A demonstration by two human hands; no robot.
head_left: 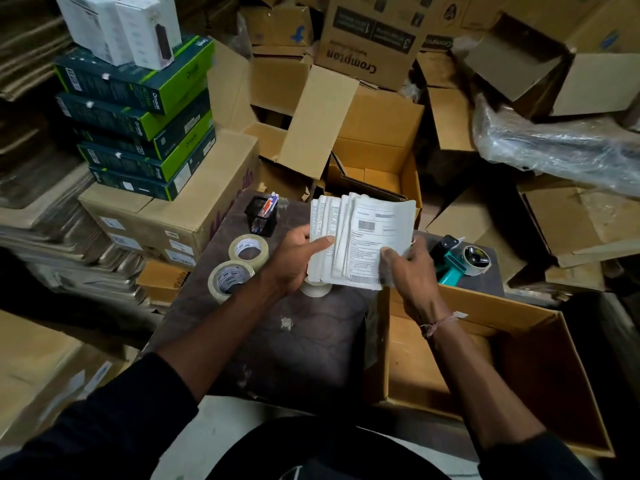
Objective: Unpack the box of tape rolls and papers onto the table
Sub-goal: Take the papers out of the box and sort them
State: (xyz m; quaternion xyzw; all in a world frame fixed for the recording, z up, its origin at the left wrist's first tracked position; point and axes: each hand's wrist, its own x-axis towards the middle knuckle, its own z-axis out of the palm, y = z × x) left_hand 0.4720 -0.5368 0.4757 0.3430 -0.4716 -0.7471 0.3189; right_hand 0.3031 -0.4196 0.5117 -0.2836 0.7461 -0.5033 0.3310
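While both hands are closed on the stack of papers (360, 240), it hangs above the table (298, 341), toward its twelve o'clock edge. The left hand (294, 261) pinches the stack's nine o'clock side with the thumb on top; the right hand (410, 265) clamps the corner at five o'clock, fingers wrapped underneath. The sheets are fanned, so they look loose rather than bound: light, floppy, and likely to slide apart if one side is let go. Holding opposite edges, as now, seems the safest way to keep them together, and laying them flat should be easier than dropping them.

Two tape rolls (247, 249) lie on the table at about ten o'clock from the papers, one nearer the person than the other. A third roll (315, 287) peeks out directly beneath the stack. The open box (491, 358) sits at the table's four o'clock side; what shows of its inside looks empty, so unpacking seems nearly finished. A tape dispenser (460, 259) rests at three o'clock.
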